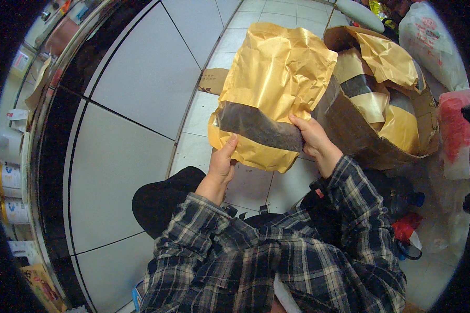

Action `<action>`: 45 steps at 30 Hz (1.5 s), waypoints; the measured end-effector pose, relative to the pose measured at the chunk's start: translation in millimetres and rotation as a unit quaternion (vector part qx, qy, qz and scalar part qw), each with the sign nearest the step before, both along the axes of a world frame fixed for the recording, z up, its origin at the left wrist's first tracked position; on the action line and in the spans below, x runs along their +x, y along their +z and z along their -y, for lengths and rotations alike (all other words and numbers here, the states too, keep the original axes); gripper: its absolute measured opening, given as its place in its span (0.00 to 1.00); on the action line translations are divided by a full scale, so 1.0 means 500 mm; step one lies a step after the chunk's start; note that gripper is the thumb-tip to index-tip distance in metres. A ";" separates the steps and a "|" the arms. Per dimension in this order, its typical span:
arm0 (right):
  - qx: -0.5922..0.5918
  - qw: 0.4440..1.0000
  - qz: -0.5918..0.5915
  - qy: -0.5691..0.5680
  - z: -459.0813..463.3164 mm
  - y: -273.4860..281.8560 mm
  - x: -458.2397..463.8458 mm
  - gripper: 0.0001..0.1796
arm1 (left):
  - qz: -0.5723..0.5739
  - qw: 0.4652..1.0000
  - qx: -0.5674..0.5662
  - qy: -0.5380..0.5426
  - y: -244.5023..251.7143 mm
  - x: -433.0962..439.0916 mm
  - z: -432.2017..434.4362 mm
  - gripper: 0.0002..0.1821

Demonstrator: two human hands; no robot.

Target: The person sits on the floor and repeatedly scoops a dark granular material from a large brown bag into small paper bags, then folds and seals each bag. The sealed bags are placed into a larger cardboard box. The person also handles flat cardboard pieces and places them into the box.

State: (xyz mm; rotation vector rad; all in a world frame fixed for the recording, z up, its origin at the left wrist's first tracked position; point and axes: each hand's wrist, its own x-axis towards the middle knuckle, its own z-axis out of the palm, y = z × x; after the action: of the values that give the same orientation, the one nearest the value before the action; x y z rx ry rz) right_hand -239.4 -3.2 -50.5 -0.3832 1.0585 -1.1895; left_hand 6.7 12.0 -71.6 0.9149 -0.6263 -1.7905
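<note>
Between both hands I hold a large gold-coloured paper pouch [274, 70] with a clear window band. Dark contents show through the window [258, 125]. My left hand [221, 160] grips the lower left edge, its thumb on the front. My right hand [315, 135] grips the right edge beside the window, thumb also on the front. The fingers behind the pouch are hidden. Right of it stands an open cardboard box [372, 141] holding several similar gold pouches [401, 127], some with dark windows showing.
A white plastic bag [431, 43] with red print lies beyond the box, and a red-and-white bag [456, 133] beside it. Grey cabinet panels [125, 168] rise on the left, below a shelf with several cans [13, 211]. A flat cardboard piece [212, 81] rests on the tiled floor [197, 111].
</note>
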 end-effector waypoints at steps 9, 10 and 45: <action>0.017 1.000 0.009 0.003 -0.001 -0.001 -0.002 0.15 | 0.009 1.000 -0.009 0.008 0.009 -0.002 -0.001 0.24; 0.015 1.000 0.007 0.003 -0.001 -0.001 -0.002 0.15 | 0.009 1.000 -0.019 0.009 0.009 -0.003 -0.001 0.24; -0.007 1.000 0.002 0.009 -0.009 0.015 -0.002 0.15 | -0.005 1.000 0.027 -0.002 -0.005 -0.005 -0.001 0.28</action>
State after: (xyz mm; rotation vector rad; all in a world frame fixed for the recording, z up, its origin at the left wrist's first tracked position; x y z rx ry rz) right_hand -240.6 1.5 -43.2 -0.3997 1.0419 -1.1817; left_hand 4.1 12.3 -74.0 0.9402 -0.5762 -1.8216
